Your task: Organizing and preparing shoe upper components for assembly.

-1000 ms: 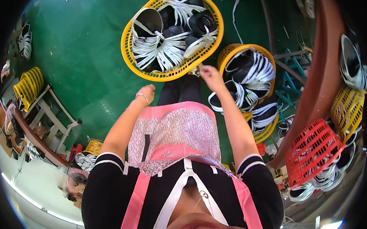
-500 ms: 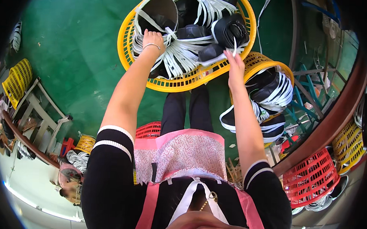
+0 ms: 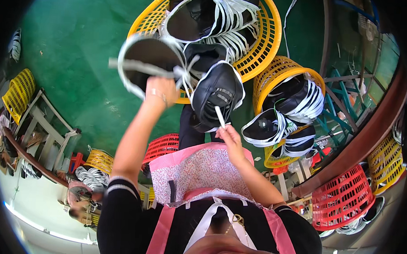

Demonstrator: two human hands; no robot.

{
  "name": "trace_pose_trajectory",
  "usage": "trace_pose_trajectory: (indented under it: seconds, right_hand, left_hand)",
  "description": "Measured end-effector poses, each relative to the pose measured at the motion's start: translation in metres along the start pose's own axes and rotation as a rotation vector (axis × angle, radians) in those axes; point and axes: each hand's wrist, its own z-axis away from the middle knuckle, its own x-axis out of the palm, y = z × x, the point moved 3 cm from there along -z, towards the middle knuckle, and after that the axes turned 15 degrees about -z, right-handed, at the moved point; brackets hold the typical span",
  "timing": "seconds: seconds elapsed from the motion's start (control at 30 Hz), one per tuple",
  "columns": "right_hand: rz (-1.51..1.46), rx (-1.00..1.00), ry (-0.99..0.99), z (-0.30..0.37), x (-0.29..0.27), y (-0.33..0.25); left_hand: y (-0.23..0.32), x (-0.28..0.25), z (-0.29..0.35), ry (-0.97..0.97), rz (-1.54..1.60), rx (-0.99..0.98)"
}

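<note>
Lifted over the near rim of a yellow basket [image 3: 269, 39] is a tied bundle of black shoe uppers [image 3: 150, 58] with white edging. My left hand [image 3: 162, 90] is closed on its near side, beside a knotted white tie [image 3: 183, 72], and its fingers are partly hidden. At the bundle's right end hangs a black upper [image 3: 219, 89] with small strap-like slots. From it a white strip [image 3: 219, 116] runs toward me, and my right hand [image 3: 230, 139] pinches its lower end. More bundled black uppers [image 3: 189, 21] lie in the basket.
To the right stands another yellow basket [image 3: 259, 84] full of uppers, with further uppers [image 3: 264, 129] stacked in front. Red baskets stand near my legs [image 3: 162, 145] and at lower right [image 3: 342, 199]. A brown table edge [image 3: 359, 155] curves along the right.
Both hands have come nearer to me. The left has lifted a bundle of uppers from the basket; the right has drawn a white strip toward my apron.
</note>
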Motion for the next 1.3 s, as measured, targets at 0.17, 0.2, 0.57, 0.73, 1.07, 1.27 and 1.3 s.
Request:
trace_pose_trajectory:
  seconds: [0.17, 0.2, 0.57, 0.73, 1.07, 1.27, 1.3]
  right_hand:
    - [0.167, 0.077, -0.033, 0.025, 0.014, 0.03]
    - [0.378, 0.015, -0.093, 0.035, 0.013, 0.036]
    - [0.53, -0.437, 0.293, 0.074, -0.021, -0.074]
    - [0.969, -0.679, -0.063, -0.055, 0.036, -0.196]
    - [1.863, -0.97, 0.213, -0.27, 0.045, -0.288]
    - [1.798, -0.726, 0.306, -0.205, -0.036, -0.265]
    - [1.803, -0.658, 0.291, -0.182, -0.043, -0.261]
  left_hand:
    - [0.055, 0.03, 0.124, -0.097, 0.415, -0.102]
    - [0.06, 0.029, 0.138, -0.129, 0.452, -0.12]
    - [0.065, 0.066, 0.269, -0.167, 0.283, -0.023]
    - [0.075, 0.11, 0.357, -0.469, 0.365, -0.026]
    - [0.064, 0.109, 0.335, -0.775, 0.537, -0.185]
    - [0.084, 0.102, 0.326, -0.689, 0.566, -0.021]
    - [0.092, 0.103, 0.327, -0.691, 0.578, -0.055]
